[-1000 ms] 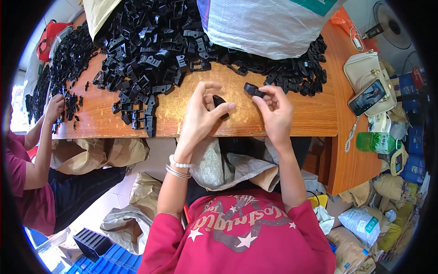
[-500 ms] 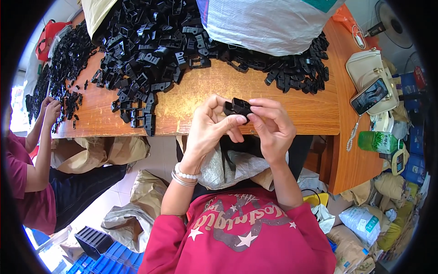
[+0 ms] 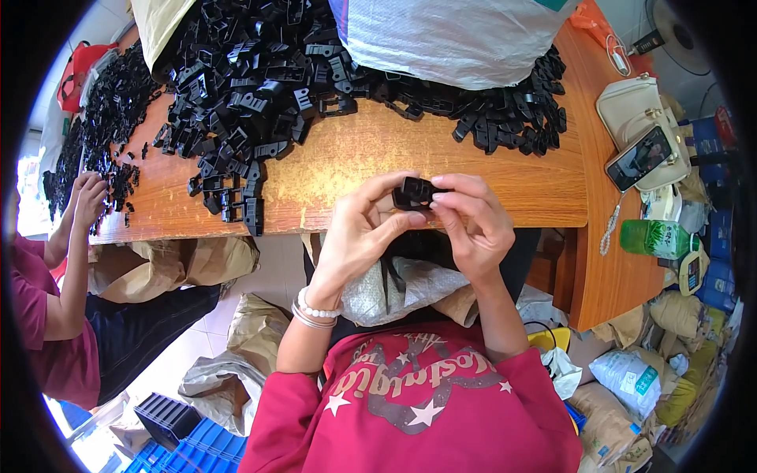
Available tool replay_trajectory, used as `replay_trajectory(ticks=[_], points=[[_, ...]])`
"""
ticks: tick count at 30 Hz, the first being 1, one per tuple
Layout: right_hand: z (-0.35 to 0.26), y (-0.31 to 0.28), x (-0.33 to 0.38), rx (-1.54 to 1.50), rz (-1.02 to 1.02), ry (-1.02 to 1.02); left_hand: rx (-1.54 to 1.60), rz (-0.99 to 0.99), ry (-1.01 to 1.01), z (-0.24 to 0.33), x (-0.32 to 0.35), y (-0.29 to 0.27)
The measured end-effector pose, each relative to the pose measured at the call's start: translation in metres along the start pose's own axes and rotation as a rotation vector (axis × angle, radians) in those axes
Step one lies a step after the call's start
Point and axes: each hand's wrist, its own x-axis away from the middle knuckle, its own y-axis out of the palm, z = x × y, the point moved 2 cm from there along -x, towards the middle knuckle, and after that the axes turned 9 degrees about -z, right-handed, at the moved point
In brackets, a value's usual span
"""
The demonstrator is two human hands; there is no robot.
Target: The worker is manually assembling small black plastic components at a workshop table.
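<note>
Over the table's front edge, my left hand (image 3: 365, 222) grips a small black plastic part (image 3: 412, 194) between thumb and fingers. A hollow side of the part faces up. My right hand (image 3: 475, 223) is closed at the part's right end, its thumb and fingertips pinching there; whether they hold a separate small piece I cannot tell. Beyond my hands, a heap of similar black plastic parts (image 3: 252, 87) covers the back of the wooden table (image 3: 355, 158). A few of them lie close to the front edge, left of my hands.
A white woven sack (image 3: 457, 39) rests on the heap. On the right stand a cream handbag (image 3: 635, 110), a phone (image 3: 639, 159) and a green bottle (image 3: 656, 239). At the left, a co-worker's hands (image 3: 88, 197) work by smaller black pieces. Blue crates (image 3: 201, 449) sit on the floor.
The black part has turned between my fingers, so its hollow side now shows. My right fingers have shifted slightly at its right end.
</note>
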Motion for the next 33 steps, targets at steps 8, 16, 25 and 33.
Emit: replay_trajectory(ticks=[8, 16, 25, 33], points=[[0.007, -0.006, 0.006, -0.088, -0.067, 0.075, 0.000, -0.066, -0.142, 0.002, -0.001, -0.005], [0.012, -0.001, 0.010, -0.200, -0.074, 0.386, -0.333, -0.015, 0.055, 0.004, -0.002, 0.007], [0.019, -0.024, -0.002, 0.035, -0.328, 0.405, -0.802, 0.089, 0.180, -0.011, -0.063, -0.028], [0.064, -0.019, -0.038, 0.938, 0.038, 0.224, -1.558, 0.101, 0.174, -0.011, -0.087, -0.020]])
